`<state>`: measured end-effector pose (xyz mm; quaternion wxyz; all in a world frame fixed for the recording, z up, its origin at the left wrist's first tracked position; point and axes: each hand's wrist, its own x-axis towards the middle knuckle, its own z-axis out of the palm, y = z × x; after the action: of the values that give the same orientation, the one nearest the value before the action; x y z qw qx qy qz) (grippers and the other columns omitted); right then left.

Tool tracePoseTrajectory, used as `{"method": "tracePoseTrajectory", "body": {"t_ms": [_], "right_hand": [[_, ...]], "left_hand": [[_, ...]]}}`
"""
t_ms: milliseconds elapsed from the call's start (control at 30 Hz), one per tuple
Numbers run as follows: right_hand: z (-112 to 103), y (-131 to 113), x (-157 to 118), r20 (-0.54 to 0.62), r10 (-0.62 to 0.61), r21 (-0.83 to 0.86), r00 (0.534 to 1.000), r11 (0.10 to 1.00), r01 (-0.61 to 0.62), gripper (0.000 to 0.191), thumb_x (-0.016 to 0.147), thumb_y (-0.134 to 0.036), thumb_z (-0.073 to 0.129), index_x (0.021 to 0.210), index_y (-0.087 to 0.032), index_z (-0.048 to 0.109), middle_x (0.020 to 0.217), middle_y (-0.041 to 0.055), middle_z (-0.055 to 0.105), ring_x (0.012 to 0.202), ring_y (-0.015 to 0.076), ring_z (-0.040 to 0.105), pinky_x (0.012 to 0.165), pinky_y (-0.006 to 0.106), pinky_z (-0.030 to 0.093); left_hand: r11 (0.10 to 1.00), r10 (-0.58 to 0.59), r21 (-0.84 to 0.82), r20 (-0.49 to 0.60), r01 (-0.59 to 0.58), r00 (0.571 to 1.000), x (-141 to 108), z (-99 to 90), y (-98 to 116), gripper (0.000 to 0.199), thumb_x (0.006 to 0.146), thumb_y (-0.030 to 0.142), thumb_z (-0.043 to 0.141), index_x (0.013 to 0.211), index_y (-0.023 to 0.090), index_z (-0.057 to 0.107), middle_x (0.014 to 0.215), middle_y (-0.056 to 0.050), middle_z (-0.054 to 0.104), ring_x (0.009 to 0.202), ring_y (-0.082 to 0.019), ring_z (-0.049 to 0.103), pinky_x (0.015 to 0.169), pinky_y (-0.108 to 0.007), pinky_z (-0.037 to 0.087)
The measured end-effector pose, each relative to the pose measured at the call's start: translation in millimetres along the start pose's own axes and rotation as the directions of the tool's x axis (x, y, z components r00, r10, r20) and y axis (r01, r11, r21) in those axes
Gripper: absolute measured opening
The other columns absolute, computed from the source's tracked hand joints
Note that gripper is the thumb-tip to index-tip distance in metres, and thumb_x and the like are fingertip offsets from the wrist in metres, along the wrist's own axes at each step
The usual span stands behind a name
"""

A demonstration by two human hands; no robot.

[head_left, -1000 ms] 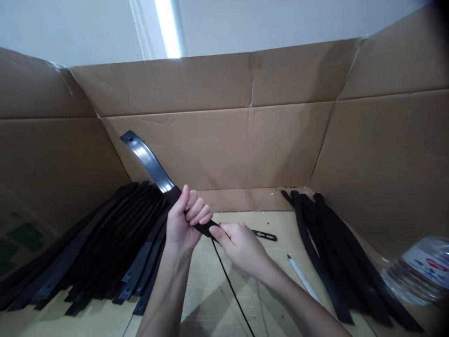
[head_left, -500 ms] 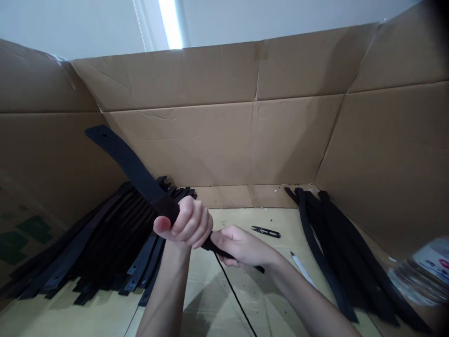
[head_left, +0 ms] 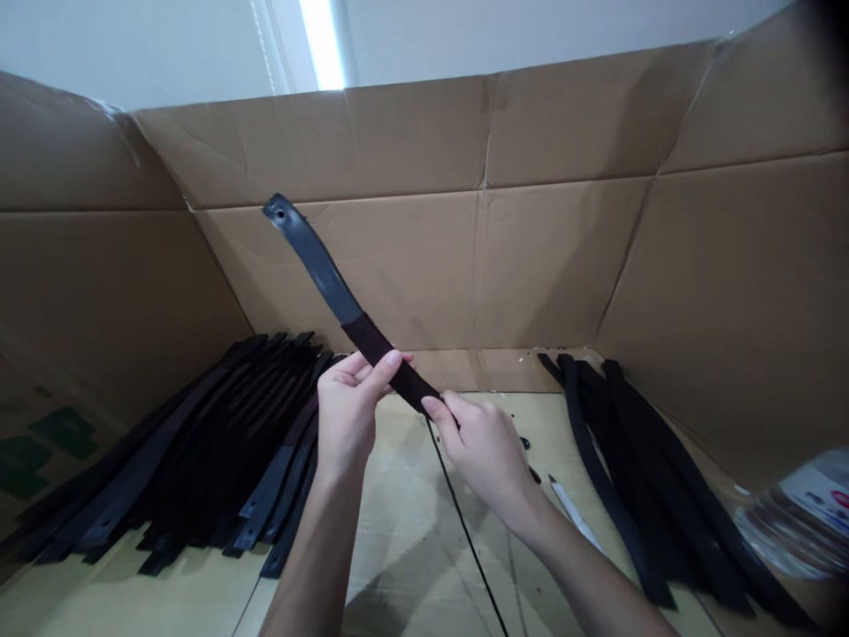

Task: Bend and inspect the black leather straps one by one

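A dark flat strap (head_left: pixel 317 257) with a hole near its far end slants up to the left in front of the cardboard wall. Its middle is wound with a dark cord wrapping (head_left: pixel 369 338). My left hand (head_left: pixel 351 398) pinches the wrapped part between thumb and fingers. Lower down the strap, my right hand (head_left: pixel 481 442) is closed on it where the wrapping ends. From beside the right thumb a thin dark cord (head_left: pixel 464 526) runs down to the bottom edge. The strap's near end is hidden by the right hand.
Many dark straps (head_left: pixel 199 442) lie piled at left, some with wrapped middles. More black strips (head_left: pixel 656 478) lie at right, beside a clear plastic container (head_left: pixel 802 513). A white pen-like tool (head_left: pixel 574 511) and partly hidden thread snips (head_left: pixel 525 442) rest on the table. Cardboard walls (head_left: pixel 398 257) surround it.
The strap has swung right and turned, showing a shinier face. My left hand has gone from a full fist to a thumb-and-finger pinch. My right hand has moved slightly right and up, covering the snips.
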<state>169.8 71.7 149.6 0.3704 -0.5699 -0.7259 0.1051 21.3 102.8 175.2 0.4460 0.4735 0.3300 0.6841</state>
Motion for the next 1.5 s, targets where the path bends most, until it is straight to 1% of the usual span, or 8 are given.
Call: {"method": "tracePoseTrajectory", "body": {"t_ms": [200,367,500,633,733,933,1167,1500], "right_hand": [[-4,4,4,0.161,-0.017,0.306,0.987,0.951,-0.034,0.049,0.097,-0.051,0.032,0.064,-0.019,0.048,0.056,-0.0010,0.046,0.050,0.0105,0.038,0.048,0.026,0.022],[-5,8,7,0.365,-0.064,0.587,0.929,0.790,-0.176,0.055,0.095,-0.060,0.030,0.061,-0.019,0.042,0.052,-0.0040,0.041,0.044,0.0076,0.035,0.045,0.022,0.026],[-3,9,7,0.474,-0.057,0.646,0.879,0.700,-0.303,0.058,0.092,-0.066,0.030,0.061,-0.019,0.043,0.045,-0.0060,0.039,0.037,0.0063,0.030,0.039,0.022,0.024],[-2,10,9,0.333,-0.004,0.565,0.943,0.801,-0.196,0.057,0.094,-0.063,0.031,0.059,-0.019,0.043,0.049,-0.0039,0.042,0.042,0.0080,0.036,0.045,0.023,0.027],[-3,8,8,0.159,0.029,0.339,0.987,0.937,-0.082,0.055,0.095,-0.058,0.031,0.059,-0.019,0.045,0.053,-0.0014,0.045,0.048,0.0105,0.039,0.049,0.026,0.025],[-6,1,1,0.020,0.039,0.001,0.999,0.999,-0.039,0.049,0.096,-0.053,0.034,0.068,-0.020,0.057,0.058,0.0021,0.056,0.049,0.0131,0.040,0.050,0.028,0.019],[-6,3,3,0.037,0.049,0.012,0.998,0.999,-0.050,0.050,0.097,-0.053,0.032,0.068,-0.020,0.056,0.056,0.0018,0.055,0.049,0.0128,0.040,0.051,0.028,0.019],[0,9,8,0.109,0.017,0.218,0.994,0.975,-0.041,0.051,0.097,-0.052,0.032,0.062,-0.019,0.048,0.055,-0.0002,0.050,0.049,0.0116,0.040,0.050,0.027,0.022]], "left_hand": [[0.999,-0.008,-0.045,0.090,0.012,0.996,0,1.1,3,0.024,0.073,0.030,0.076,0.090,0.013,0.073,0.086,-0.009,0.076,0.080,-0.021,0.072,0.070,-0.028,0.057],[0.995,-0.004,-0.100,0.172,0.022,0.985,3,1.8,-2,0.027,0.077,0.032,0.073,0.096,0.013,0.072,0.088,-0.009,0.075,0.084,-0.021,0.072,0.075,-0.028,0.057],[0.990,-0.005,-0.137,0.200,0.034,0.980,4,2.1,-5,0.028,0.078,0.034,0.072,0.097,0.014,0.072,0.089,-0.009,0.075,0.083,-0.020,0.072,0.075,-0.027,0.058],[0.993,-0.069,-0.083,0.178,0.085,0.982,6,1.4,-1,0.029,0.077,0.032,0.073,0.097,0.013,0.072,0.093,-0.011,0.075,0.087,-0.021,0.072,0.075,-0.027,0.058],[0.994,-0.111,0.002,0.102,0.111,0.989,7,0.1,0,0.026,0.071,0.031,0.078,0.088,0.012,0.073,0.083,-0.009,0.075,0.072,-0.017,0.071,0.066,-0.023,0.058],[0.988,-0.054,0.144,0.032,0.049,0.998,2,1.2,-2,0.022,0.064,0.028,0.082,0.077,0.013,0.073,0.075,-0.006,0.075,0.064,-0.015,0.069,0.062,-0.023,0.057],[0.998,-0.045,0.049,0.120,0.040,0.992,1,2.1,-3,0.011,0.070,0.025,0.078,0.071,0.015,0.072,0.058,-0.001,0.068,0.059,-0.015,0.068,0.062,-0.025,0.057],[0.983,-0.118,-0.096,0.331,0.158,0.936,9,0.5,-11,0.031,0.077,0.027,0.072,0.104,0.013,0.070,0.100,-0.014,0.074,0.097,-0.025,0.069,0.083,-0.034,0.056]]}}
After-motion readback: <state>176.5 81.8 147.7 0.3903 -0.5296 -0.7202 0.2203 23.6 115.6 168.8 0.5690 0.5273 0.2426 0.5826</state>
